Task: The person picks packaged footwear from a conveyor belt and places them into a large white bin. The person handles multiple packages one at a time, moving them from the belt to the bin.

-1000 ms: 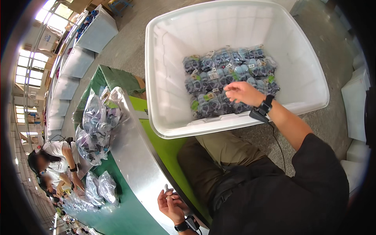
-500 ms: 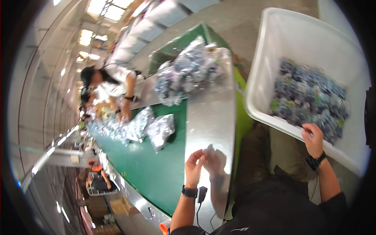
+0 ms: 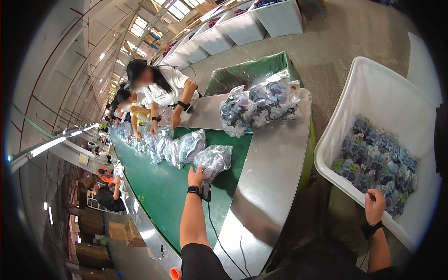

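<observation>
One clear plastic bag on the green conveyor belt is touched at its near edge by the left hand; whether it is gripped cannot be told. The right hand, loosely curled with nothing seen in it, is held at the rim of the white plastic bin, where bagged footwear is stacked.

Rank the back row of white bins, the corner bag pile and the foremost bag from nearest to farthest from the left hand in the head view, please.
1. Foremost bag: on the green surface, at the left hand.
2. Corner bag pile: ahead and right.
3. White bins: far back, top.
</observation>
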`<move>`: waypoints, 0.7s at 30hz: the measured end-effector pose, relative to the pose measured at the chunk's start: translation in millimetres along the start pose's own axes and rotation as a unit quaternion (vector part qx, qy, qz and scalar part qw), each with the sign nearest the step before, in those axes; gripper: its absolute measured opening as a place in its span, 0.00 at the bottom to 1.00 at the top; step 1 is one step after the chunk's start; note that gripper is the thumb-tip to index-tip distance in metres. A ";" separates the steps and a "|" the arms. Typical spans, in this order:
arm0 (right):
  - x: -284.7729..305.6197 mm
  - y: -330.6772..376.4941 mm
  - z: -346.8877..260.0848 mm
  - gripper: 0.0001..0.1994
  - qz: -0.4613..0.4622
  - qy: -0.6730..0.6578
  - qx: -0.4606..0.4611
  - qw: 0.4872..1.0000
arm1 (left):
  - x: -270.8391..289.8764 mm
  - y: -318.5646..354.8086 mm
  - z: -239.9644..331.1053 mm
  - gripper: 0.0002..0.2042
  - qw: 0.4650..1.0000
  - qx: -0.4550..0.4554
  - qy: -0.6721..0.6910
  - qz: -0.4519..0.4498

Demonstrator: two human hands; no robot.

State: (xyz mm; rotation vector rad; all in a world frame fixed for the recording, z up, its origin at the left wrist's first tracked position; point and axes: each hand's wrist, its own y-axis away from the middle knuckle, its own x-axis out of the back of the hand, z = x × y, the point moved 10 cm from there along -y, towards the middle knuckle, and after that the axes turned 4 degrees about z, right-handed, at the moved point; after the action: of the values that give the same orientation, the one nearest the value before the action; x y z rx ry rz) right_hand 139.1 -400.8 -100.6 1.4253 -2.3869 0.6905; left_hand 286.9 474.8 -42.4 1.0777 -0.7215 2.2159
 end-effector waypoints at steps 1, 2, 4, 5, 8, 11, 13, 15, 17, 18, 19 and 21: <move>-0.5 -0.7 -0.5 0.06 0.001 0.010 0.000 1.000 | -6.6 1.9 -12.0 0.41 0.999 0.035 0.005 -0.010; -0.6 -0.5 -1.1 0.06 0.002 0.011 0.000 1.000 | -10.3 6.4 -21.4 0.42 0.997 0.070 0.010 -0.020; -1.6 0.0 -2.6 0.06 0.004 0.015 0.003 1.000 | -20.7 24.1 -22.1 0.40 0.984 0.103 0.126 -0.068; -2.1 -0.2 -3.2 0.06 0.004 0.018 0.005 1.000 | -24.5 37.4 -19.0 0.39 0.978 0.108 0.129 -0.123; -3.4 0.3 -5.1 0.05 0.005 0.022 0.012 1.000 | -0.6 80.4 13.7 0.28 0.990 0.014 0.111 -0.083; -3.4 1.0 -8.2 0.05 0.008 0.034 0.025 0.999 | 22.7 133.9 42.6 0.24 0.974 -0.064 0.218 -0.006; -3.4 1.6 -10.1 0.06 0.005 0.039 0.027 0.999 | 36.7 179.9 54.2 0.25 0.972 -0.153 0.176 0.040; -3.1 1.5 -12.0 0.06 0.003 0.038 0.025 0.999 | 43.3 223.7 54.5 0.28 0.967 -0.214 0.133 0.023; -3.2 1.8 -15.6 0.06 0.001 0.047 0.027 0.999 | 35.3 240.8 38.5 0.24 0.957 -0.148 0.238 -0.075; -4.4 1.2 -16.9 0.06 -0.003 0.049 0.028 0.998 | 31.4 246.8 28.3 0.22 0.956 -0.097 0.248 -0.123; -4.8 1.1 -17.5 0.06 -0.004 0.055 0.024 0.998 | 35.2 248.1 17.7 0.23 0.942 -0.034 0.312 -0.123; -6.8 0.6 -18.4 0.07 -0.007 0.056 0.017 0.998 | 31.6 252.1 -4.0 0.24 0.877 0.144 0.441 -0.127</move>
State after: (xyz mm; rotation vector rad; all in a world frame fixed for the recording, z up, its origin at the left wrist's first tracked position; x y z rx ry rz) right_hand 141.7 -385.6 -88.3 1.3784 -2.2885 0.7904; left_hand 95.6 310.3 -73.7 0.1590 0.1480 2.2777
